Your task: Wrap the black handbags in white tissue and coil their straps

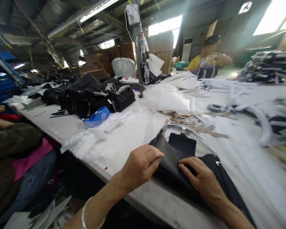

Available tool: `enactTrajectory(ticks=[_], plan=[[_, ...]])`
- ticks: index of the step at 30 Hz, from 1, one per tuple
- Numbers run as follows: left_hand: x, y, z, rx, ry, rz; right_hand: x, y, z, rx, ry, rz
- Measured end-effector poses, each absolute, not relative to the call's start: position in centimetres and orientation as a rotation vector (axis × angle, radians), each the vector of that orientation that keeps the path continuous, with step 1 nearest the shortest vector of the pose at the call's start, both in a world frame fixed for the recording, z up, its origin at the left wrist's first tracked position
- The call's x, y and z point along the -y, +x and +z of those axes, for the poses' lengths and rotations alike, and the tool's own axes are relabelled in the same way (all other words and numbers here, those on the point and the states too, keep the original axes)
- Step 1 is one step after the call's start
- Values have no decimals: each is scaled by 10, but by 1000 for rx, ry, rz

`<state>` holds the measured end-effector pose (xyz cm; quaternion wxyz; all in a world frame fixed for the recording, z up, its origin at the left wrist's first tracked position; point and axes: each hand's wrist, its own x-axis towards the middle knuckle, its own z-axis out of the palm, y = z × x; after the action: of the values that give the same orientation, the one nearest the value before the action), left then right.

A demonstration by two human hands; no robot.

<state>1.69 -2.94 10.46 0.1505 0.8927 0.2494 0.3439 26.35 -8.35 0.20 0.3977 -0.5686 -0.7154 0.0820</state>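
A black handbag (169, 159) lies on the near edge of the white table, with a flap (184, 144), a metal buckle (218, 163) and a handle in clear wrapping (200, 136). My right hand (201, 178) is on its front, fingers curled and thumb close to the fingertips, gripping the leather. At the bag's left edge, my left hand (143, 162) is closed in a pinch, thumb against the fingers. Whatever is between those fingertips, if anything, cannot be made out. A pale bangle (84, 213) circles my left wrist.
Several black bags (85, 95) are piled at the back left beside a blue tape dispenser (98, 115). White sheets (173, 98) and brown card strips (205, 128) lie beyond my bag. A metal post (139, 63) rises behind. One co-worker (16, 149) sits left, another (205, 60) across.
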Motion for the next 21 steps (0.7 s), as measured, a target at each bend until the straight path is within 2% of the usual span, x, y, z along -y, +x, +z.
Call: enactTrajectory(ticks=[4,7,12,21], plan=[[24,69,81,-503,2840,602,83,264,-3,1812,-1433,163],[27,80,49,-653,2905,461,82,264,-7,1855,-1457,134],[37,66,19,-701,2866,499,82,263,-5,1975,-1461,211],[51,86,6,-907,2910,572,69,279,6,2032,-1391,266]])
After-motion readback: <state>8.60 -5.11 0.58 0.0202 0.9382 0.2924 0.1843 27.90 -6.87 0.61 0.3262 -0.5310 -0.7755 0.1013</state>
